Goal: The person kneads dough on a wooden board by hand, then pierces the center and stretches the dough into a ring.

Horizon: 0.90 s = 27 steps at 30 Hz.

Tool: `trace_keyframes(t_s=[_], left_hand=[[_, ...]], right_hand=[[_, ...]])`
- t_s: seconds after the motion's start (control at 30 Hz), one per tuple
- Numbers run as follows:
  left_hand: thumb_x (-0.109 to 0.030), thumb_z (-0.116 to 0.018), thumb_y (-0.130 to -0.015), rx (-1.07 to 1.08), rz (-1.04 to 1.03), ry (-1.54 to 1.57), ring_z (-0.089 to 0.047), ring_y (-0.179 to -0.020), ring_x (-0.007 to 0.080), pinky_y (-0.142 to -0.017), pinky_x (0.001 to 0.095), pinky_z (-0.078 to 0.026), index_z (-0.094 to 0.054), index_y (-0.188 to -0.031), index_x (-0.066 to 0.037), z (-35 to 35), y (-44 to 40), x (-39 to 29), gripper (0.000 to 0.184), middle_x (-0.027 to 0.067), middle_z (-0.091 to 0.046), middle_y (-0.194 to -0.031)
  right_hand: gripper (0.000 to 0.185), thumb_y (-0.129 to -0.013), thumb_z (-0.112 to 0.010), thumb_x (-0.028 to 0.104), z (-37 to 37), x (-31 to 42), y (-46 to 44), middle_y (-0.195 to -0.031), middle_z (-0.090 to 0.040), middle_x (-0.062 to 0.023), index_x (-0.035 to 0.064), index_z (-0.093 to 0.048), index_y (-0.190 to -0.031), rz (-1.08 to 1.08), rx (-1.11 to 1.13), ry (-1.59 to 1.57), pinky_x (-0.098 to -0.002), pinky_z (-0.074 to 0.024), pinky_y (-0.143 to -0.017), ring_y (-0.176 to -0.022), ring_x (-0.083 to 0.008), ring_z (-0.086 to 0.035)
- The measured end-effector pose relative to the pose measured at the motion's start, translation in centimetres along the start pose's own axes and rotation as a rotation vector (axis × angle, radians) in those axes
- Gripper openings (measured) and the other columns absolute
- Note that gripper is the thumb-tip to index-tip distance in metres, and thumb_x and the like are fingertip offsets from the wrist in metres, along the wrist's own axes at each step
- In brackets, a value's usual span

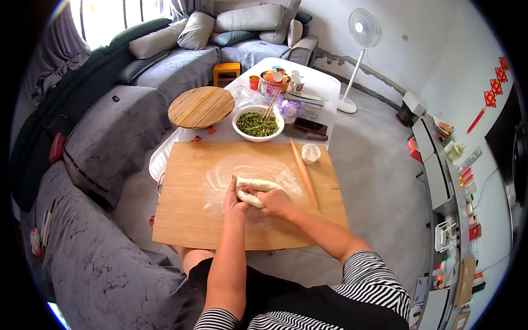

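Observation:
A pale ring of dough (257, 185) is held just over the middle of the floured wooden board (184, 181). My left hand (235, 197) grips its left side, thumb up along the dough. On the right side, my right hand (275, 202) is wrapped round the ring, with some fingers inside its hole. A rolling pin (304, 171) lies along the board's right part, close to a small white cup (311, 154) of what looks like flour. Beyond the board's far edge stands a white bowl (236, 131) of chopped green filling with chopsticks (271, 105) in it.
A round woven lid (201, 107) sits at the back left of the white table (324, 91). Behind the board are a dark phone (311, 126), a knife (300, 133) and a container (270, 88). Sofas line the left, a fan (363, 28) stands behind, and a cabinet (432, 159) runs along the right.

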<state>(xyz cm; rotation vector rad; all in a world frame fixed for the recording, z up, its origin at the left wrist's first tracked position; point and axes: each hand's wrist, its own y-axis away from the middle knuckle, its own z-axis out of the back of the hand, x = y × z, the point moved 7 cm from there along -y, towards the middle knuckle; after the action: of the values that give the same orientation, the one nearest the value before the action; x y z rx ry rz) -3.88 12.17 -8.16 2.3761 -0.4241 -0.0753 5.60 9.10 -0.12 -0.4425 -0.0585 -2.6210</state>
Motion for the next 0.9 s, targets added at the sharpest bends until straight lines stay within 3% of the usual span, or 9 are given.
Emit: trace_keyframes(t_s=[0.07,0.17,0.33,0.4,0.47,0.63,0.73,0.8,0.9], left_hand=[[-0.031,-0.070,-0.082,0.153,0.094,-0.034,-0.038,-0.041,0.0089,-0.051,0.0251,-0.046,-0.050,-0.078,-0.009,0.7,-1.7,0.5,0.031,-0.0017,-0.044,-0.056],[-0.033,-0.068,-0.084,0.381,-0.144,-0.277,-0.034,-0.043,0.0066,-0.048,0.0215,-0.039,-0.051,-0.083,-0.009,-0.6,-1.5,1.2,0.030,-0.0050,-0.037,-0.054],[-0.041,-0.065,-0.084,0.388,-0.364,-0.345,-0.042,-0.048,0.0094,-0.054,0.0244,-0.045,-0.052,-0.085,-0.008,-2.1,-0.1,1.1,0.036,-0.0020,-0.042,-0.057],[-0.044,-0.065,-0.083,0.316,-0.292,0.071,-0.046,-0.052,0.0137,-0.055,0.0276,-0.047,-0.050,-0.076,-0.009,-1.4,-0.4,-0.5,0.039,0.0010,-0.047,-0.060],[-0.049,-0.064,-0.081,0.279,-0.237,0.126,-0.046,-0.052,0.0126,-0.057,0.0255,-0.047,-0.051,-0.074,-0.007,-0.3,-0.7,-1.8,0.045,0.0005,-0.047,-0.061],[-0.043,-0.067,-0.083,0.252,0.081,-0.110,-0.036,-0.043,0.0072,-0.051,0.0234,-0.041,-0.053,-0.087,-0.006,-0.1,-0.7,0.7,0.040,-0.0035,-0.039,-0.055],[-0.037,-0.071,-0.080,0.313,-0.130,-0.177,-0.037,-0.043,0.0078,-0.049,0.0211,-0.043,-0.055,-0.090,-0.003,-0.4,-1.0,0.9,0.039,-0.0025,-0.042,-0.056],[-0.034,-0.072,-0.080,0.166,-0.204,-0.220,-0.039,-0.045,0.0082,-0.051,0.0223,-0.044,-0.056,-0.091,-0.004,-0.5,-1.0,1.0,0.036,-0.0026,-0.046,-0.060],[-0.036,-0.067,-0.084,0.092,-0.185,-0.020,-0.036,-0.042,0.0077,-0.045,0.0232,-0.039,-0.053,-0.075,-0.012,-1.0,0.1,-0.5,0.029,-0.0047,-0.039,-0.055]], right_hand=[[0.021,-0.072,-0.064,0.025,-1.0,-2.2,0.3,-0.076,-0.064,-0.0153,0.0061,-0.059,-0.081,-0.030,-0.010,0.045,-0.0427,-0.0497,-0.071,-0.078,-0.0320,-0.064],[0.034,-0.069,-0.071,0.023,-0.5,-2.5,0.5,-0.089,-0.064,-0.0128,0.0080,-0.061,-0.098,0.094,-0.086,-0.130,-0.0407,-0.0484,-0.077,-0.086,-0.0320,-0.061],[0.039,-0.072,-0.069,0.031,-0.1,-1.8,-0.7,-0.092,-0.065,-0.0146,0.0078,-0.061,-0.103,0.043,-0.043,-0.528,-0.0384,-0.0482,-0.079,-0.087,-0.0340,-0.061],[0.036,-0.073,-0.067,0.033,-1.5,-1.6,-1.0,-0.087,-0.066,-0.0163,0.0061,-0.061,-0.096,-0.015,0.156,-0.240,-0.0403,-0.0493,-0.076,-0.084,-0.0340,-0.062],[0.031,-0.074,-0.066,0.033,-0.5,-1.0,-0.6,-0.078,-0.065,-0.0157,0.0071,-0.061,-0.090,0.007,0.131,-0.074,-0.0419,-0.0501,-0.072,-0.081,-0.0332,-0.063],[0.027,-0.069,-0.071,0.026,0.0,-2.7,-1.1,-0.081,-0.065,-0.0131,0.0105,-0.062,-0.089,0.096,-0.014,0.009,-0.0416,-0.0502,-0.070,-0.080,-0.0321,-0.063],[0.027,-0.067,-0.072,0.022,1.5,0.0,-0.6,-0.085,-0.065,-0.0125,0.0098,-0.061,-0.088,0.245,-0.136,-0.275,-0.0405,-0.0503,-0.070,-0.081,-0.0321,-0.063],[0.025,-0.070,-0.069,0.025,0.5,0.0,-0.3,-0.081,-0.065,-0.0133,0.0092,-0.060,-0.087,0.204,-0.191,-0.337,-0.0406,-0.0503,-0.070,-0.079,-0.0324,-0.063],[0.025,-0.074,-0.065,0.031,-2.1,-1.6,0.1,-0.075,-0.064,-0.0160,0.0104,-0.060,-0.087,0.022,0.065,-0.157,-0.0426,-0.0500,-0.069,-0.073,-0.0354,-0.063]])
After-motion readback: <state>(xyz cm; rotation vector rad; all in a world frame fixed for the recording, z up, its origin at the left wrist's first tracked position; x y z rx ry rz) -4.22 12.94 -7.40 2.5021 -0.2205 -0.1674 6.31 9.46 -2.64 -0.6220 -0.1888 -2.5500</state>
